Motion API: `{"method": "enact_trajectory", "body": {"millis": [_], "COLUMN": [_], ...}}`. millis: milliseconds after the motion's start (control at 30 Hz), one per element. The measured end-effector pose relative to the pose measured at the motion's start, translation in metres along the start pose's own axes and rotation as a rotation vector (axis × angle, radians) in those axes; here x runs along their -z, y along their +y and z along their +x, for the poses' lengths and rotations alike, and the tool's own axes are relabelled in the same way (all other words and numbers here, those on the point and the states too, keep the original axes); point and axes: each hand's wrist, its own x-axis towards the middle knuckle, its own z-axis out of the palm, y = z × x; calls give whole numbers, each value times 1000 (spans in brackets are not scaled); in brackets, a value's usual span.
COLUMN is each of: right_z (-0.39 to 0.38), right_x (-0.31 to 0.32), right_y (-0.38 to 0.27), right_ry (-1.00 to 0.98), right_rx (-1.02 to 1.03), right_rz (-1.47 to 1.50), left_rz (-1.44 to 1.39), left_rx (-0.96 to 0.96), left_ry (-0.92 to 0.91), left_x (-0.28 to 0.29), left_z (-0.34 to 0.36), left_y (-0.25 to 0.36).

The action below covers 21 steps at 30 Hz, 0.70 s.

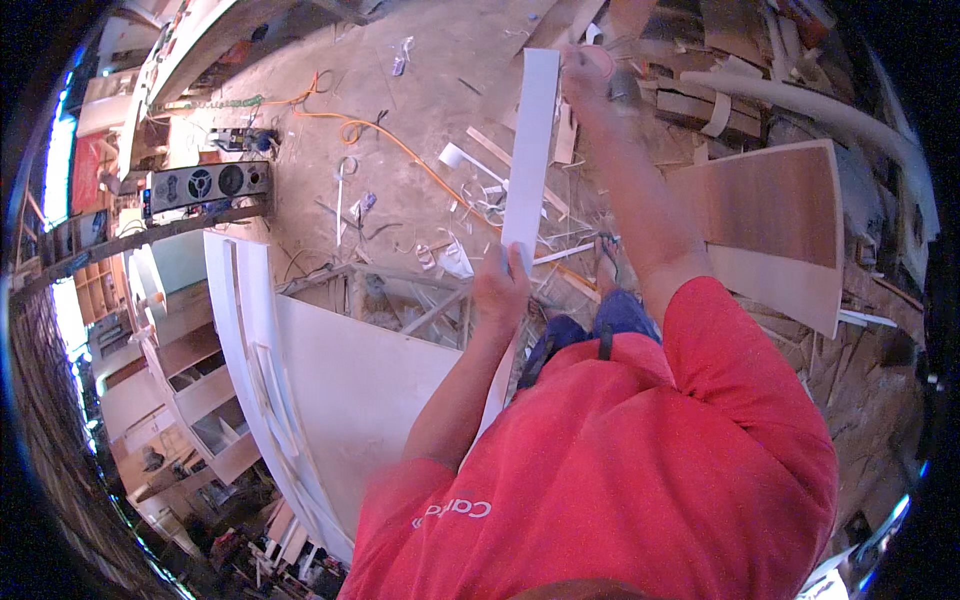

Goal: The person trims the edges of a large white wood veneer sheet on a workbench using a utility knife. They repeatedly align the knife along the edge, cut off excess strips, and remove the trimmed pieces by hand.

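A long, narrow white board (532, 150) stretches away from me, tilted slightly right at its far end. My left hand (502, 288) is closed round its near end, thumb on top. At the board's far right edge is my right hand (584, 88), blurred, with its fingers curled in. Beside those fingers shows a pinkish round shape (600, 62), too smeared to name. Whether the right hand grips it or the board edge is unclear.
A large white panel (365, 375) lies at my left, with long white strips (262, 345) along its side. An orange cord (405, 150) crosses the littered floor. A brown-and-white panel (765, 225) leans at right. A speaker box (208, 188) stands far left.
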Motion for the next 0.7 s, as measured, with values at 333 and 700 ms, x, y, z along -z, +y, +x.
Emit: {"method": "enact_trajectory", "body": {"millis": [333,700], "right_z": [-8,48], "right_x": [28,-7], "right_y": [-38,-9], "right_ry": [-154,-460], "right_rx": [-488,-467], "right_rz": [458,277], "left_rz": [2,82], "left_rx": [77,-15], "left_ry": [-11,512], "left_x": [0,27], "left_z": [-5,-52], "left_y": [8,-4]}}
